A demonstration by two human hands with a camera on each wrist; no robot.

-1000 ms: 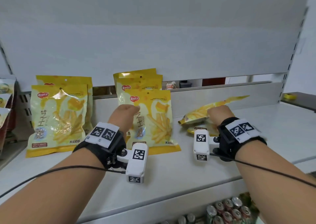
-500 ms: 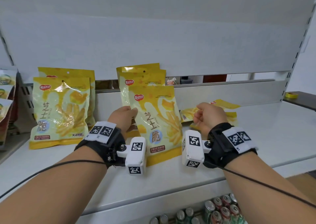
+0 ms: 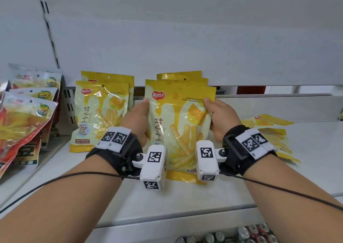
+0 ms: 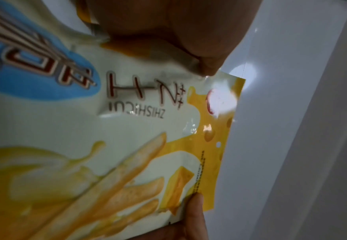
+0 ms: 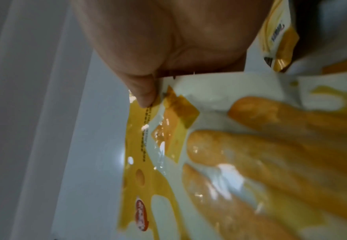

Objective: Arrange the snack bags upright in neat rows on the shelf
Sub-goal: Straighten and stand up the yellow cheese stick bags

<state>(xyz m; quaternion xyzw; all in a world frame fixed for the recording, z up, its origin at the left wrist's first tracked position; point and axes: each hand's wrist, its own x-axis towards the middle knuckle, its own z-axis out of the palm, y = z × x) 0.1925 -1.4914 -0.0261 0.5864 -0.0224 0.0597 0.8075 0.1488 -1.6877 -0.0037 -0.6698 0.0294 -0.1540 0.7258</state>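
Held item: glossy yellow-and-cream cheese-stick snack bag (image 3: 181, 129), upright on white metal shelf (image 3: 185, 202)
Left hand (image 3: 138, 119): grips bag's left edge
Right hand (image 3: 220, 117): pinches right edge

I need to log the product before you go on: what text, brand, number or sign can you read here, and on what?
"芝士" with "ZHISHICUI" beside it: front of the held snack bag, gripped by the left hand and right hand.
"芝士脆": front bag of the left row.
Red logo and fine print line on the held snack bag: too small to read.
Square coded markers, no words: wrist bands.
Red bags and cans: text blurred.
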